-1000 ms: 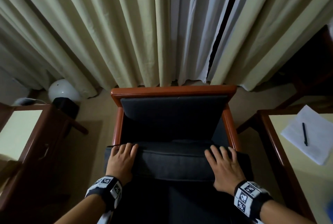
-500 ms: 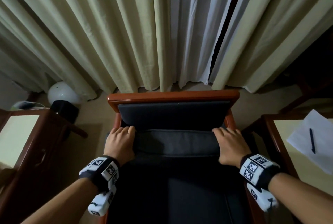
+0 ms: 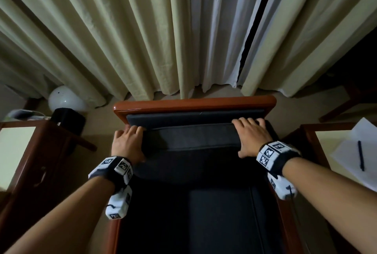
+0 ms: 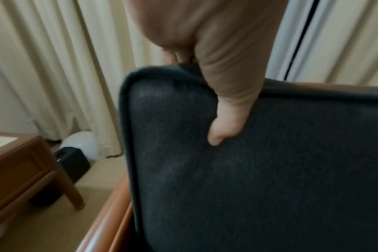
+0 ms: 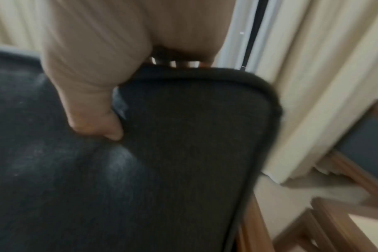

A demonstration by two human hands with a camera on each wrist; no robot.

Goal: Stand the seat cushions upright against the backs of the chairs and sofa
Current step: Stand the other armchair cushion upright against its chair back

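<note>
Where the curtains [image 3: 142, 29] hang in pale folds down to the floor, a narrow dark gap shows between two panels right of centre. Below them stands the chair [image 3: 193, 103], its red-brown wooden top rail facing the camera and its dark padded back just under that rail. Standing nearly upright on the seat is the cushion [image 3: 191, 137], dark grey with a piped edge; its top edge lies close against the padded back, a little below the rail. On both sides sit wooden surfaces: the left surface [image 3: 18, 151] has a pale inset top, and the right surface [image 3: 318, 139] carries sheets of paper [image 3: 350, 149] with a pen [image 3: 360, 154] lying on them. Behind the left one, on the floor by the curtain hem, a white globe [image 3: 65, 98] sits above a black box [image 3: 68, 119].

Both hands grasp the cushion at its upper corners. The left hand [image 3: 127, 143] wraps the left corner: in the left wrist view its thumb [image 4: 225, 124] presses into the near face while the fingers go over the top edge. The right hand [image 3: 252, 135] holds the right corner the same way, thumb [image 5: 97, 122] denting the fabric in the blurred right wrist view, fingers over the top. Both wrists wear bands with black-and-white markers.
</note>
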